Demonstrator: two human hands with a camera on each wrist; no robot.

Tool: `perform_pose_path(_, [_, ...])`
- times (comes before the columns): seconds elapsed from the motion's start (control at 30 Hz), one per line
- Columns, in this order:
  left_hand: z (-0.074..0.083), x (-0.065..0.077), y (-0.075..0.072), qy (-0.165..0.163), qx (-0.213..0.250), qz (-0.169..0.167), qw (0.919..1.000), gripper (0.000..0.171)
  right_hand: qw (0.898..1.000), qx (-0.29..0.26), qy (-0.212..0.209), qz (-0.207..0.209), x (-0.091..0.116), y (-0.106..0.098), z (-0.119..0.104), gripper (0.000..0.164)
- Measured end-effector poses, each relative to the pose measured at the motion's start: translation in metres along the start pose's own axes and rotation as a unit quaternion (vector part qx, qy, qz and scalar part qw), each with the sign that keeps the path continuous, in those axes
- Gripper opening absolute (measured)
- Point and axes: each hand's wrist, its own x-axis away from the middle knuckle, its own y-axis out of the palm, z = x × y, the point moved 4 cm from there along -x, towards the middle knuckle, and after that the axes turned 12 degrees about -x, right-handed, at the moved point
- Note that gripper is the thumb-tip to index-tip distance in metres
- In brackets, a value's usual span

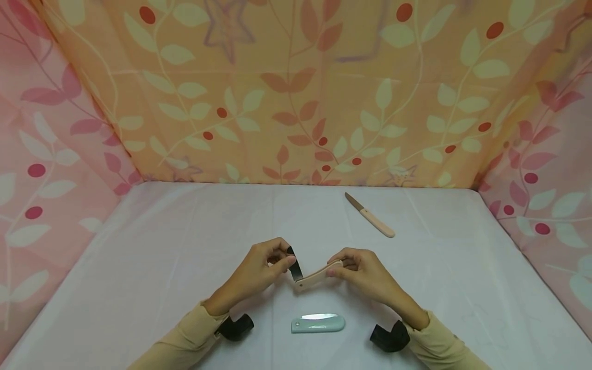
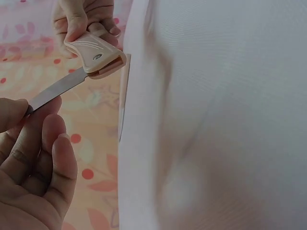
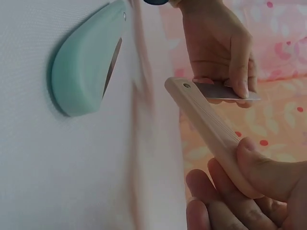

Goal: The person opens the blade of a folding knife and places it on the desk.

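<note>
Between both hands, above the white table, is a folding knife [image 1: 319,276] with a beige handle, its blade partly swung out at an angle. My left hand [image 1: 266,263] pinches the blade [image 2: 56,91] near its tip between thumb and fingers. The handle's end is gripped by my right hand [image 1: 363,268], with the thumb on its side in the right wrist view. A metal pivot [image 3: 186,86] shows where blade and handle meet. Closer to me, below the held knife, a mint green folding knife [image 1: 318,323] lies folded, a strip of its blade showing along the top.
Farther back on the white table [image 1: 208,221], right of centre, lies another beige-handled knife [image 1: 370,215] with its blade extended. Patterned cloth walls [image 1: 287,103] stand at the back and both sides. Black wrist mounts [image 1: 390,336] sit at both sleeves.
</note>
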Motion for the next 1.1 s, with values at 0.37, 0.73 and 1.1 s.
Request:
perform_pose_path(0.37, [-0.003, -0.003, -0.005, -0.031, 0.01, 0.005, 0.9994, 0.004, 0.999, -0.028, 0.007, 0.028, -0.004, -0.011, 0.003, 0.022])
perform_pose_path(0.73, [-0.008, -0.002, -0.006, -0.05, 0.013, 0.011, 0.9986, 0.006, 0.996, -0.065, 0.013, 0.065, -0.004, -0.019, 0.002, 0.025])
perform_pose_path(1.1, [-0.007, -0.003, -0.008, -0.066, 0.011, 0.008, 0.9977, 0.004, 0.989, -0.104, 0.006, 0.102, -0.003, -0.026, 0.0, 0.029])
